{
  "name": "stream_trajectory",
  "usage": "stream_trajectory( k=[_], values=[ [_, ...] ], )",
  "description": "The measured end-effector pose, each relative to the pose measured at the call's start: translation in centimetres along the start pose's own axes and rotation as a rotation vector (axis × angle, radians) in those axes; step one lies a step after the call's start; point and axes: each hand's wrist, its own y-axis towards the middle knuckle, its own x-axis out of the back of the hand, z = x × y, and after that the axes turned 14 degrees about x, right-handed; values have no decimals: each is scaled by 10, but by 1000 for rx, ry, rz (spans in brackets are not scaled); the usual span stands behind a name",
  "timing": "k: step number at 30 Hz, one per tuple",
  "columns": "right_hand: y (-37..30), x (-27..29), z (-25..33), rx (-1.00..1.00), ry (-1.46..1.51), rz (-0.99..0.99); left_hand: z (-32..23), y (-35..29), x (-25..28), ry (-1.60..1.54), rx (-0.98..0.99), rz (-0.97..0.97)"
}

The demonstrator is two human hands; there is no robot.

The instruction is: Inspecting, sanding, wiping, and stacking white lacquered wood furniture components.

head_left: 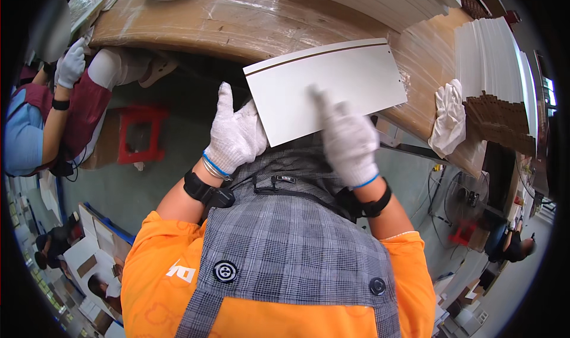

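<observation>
A white rectangular board (317,91) with a dark groove along its far edge lies tilted over the near edge of the wrapped table. My left hand (236,130), in a white knit glove, holds the board's left side. Its thumb points up, and its other fingers are partly hidden at the board's edge. Over the board's right half is my right hand (350,139), gloved too and smeared by motion. One finger points toward the board's middle; whether it touches the surface, I cannot tell.
The table (196,23) is covered in brown board and clear film. White panels stand stacked at the right (493,71), beside a crumpled white glove (448,118). More panels (380,0) lie at the back. A red stool (141,134) and a seated co-worker (44,118) are at left.
</observation>
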Motion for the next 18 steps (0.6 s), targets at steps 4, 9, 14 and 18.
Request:
stream_trajectory(
  k=[4,9,14,18],
  values=[
    [7,16,41,238,548,78,6,3,-3,54,13,-24],
    [4,2,3,-5,309,-5,8,4,-4,80,-39,-79],
    [-43,-17,-102,-422,-9,-252,6,6,-2,92,-43,-43],
    [-92,-50,-198,-608,-133,-440,-2,23,11,260,-82,-199]
  ],
)
